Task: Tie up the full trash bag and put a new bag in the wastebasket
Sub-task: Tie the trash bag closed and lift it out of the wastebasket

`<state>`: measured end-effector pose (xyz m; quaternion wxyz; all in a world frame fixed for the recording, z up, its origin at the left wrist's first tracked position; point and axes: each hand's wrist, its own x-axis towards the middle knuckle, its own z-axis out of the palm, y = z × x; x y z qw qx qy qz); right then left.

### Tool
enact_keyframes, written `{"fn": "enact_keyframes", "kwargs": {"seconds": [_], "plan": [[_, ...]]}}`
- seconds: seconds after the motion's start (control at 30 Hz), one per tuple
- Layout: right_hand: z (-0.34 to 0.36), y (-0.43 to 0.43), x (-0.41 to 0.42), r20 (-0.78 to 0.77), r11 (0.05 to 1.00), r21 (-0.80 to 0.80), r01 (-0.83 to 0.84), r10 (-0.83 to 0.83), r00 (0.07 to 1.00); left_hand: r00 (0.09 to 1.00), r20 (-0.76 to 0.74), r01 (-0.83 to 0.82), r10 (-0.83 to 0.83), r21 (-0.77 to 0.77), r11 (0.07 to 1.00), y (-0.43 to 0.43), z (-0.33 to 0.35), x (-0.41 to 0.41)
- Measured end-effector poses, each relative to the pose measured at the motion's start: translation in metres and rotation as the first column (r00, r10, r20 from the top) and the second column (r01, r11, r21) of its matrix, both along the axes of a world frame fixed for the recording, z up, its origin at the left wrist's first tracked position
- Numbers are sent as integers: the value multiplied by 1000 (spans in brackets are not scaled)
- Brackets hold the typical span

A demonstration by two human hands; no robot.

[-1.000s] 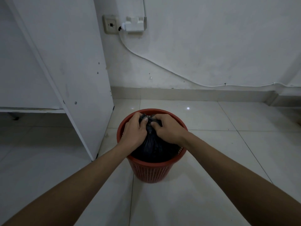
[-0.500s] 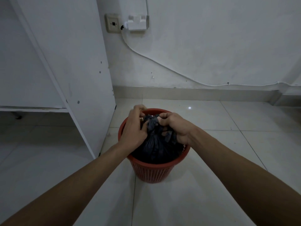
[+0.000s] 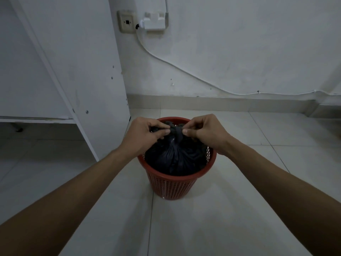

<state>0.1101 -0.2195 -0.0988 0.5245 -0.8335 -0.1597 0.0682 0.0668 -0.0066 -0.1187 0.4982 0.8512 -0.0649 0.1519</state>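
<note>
Red mesh wastebasket (image 3: 172, 187), black trash bag (image 3: 173, 159), white wall (image 3: 239, 43)

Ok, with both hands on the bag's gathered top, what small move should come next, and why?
Probably pull the two ends apart to cinch the knot. The left hand and right hand each pinch an end beside it atop the black trash bag, which sits in the red wastebasket.
</note>
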Motion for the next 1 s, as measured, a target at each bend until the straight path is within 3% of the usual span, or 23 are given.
{"fn": "enact_keyframes", "kwargs": {"seconds": [0.13,0.3,0.43,0.63,0.73,0.83,0.9,1.0], "plan": [[-6,-1,-2,146,989,-143,44,-23,989,996,-73,53,-50,37,998,4,-1,1],[-17,-8,-8,156,973,-220,70,-35,987,992,-112,68,-49,169,983,25,-12,-1],[-20,-11,-7,112,972,-225,68,-44,993,987,-147,86,-60,181,980,29,-16,-2],[-23,-12,-7,130,962,-269,-50,87,988,999,-14,50,-48,297,954,24,-19,-9],[-33,-10,-12,194,882,-465,-80,189,963,1000,5,-13,12,319,948,18,-26,-23],[-40,-1,-10,165,724,-681,-115,305,938,998,-2,-56,67,530,846,15,-35,-33],[-46,4,-3,92,635,-755,-160,344,934,996,-38,-34,75,633,773,11,-41,-35],[-55,13,3,85,583,-802,-130,326,941,995,-24,-60,97,635,770,5,-50,-37]]}}
